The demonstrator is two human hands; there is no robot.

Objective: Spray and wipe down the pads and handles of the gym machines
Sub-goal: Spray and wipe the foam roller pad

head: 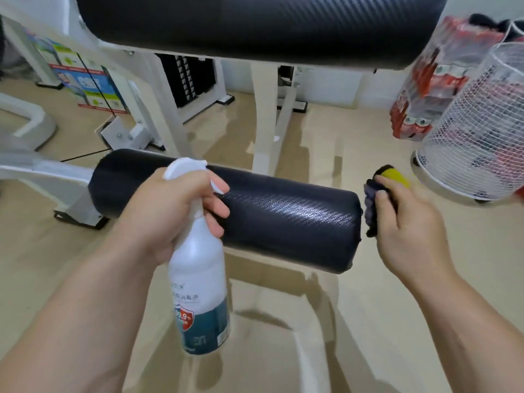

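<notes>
A black cylindrical roller pad (283, 217) lies across the middle of the view on a white machine frame (42, 177). My left hand (170, 211) grips a white spray bottle (198, 293) by its neck, fingers on the trigger, nozzle close to the pad's top. My right hand (405, 231) holds a dark cloth with a yellow part (380, 194) against the pad's right end. A larger black pad (255, 24) spans the top of the view.
A white wire basket (476, 131) with clothes stands at the right, a red-and-clear plastic pack (425, 80) behind it. A weight stack (184, 78) and white frame legs (263, 123) stand behind the roller. Boxes (85, 80) sit at the back left on the beige floor.
</notes>
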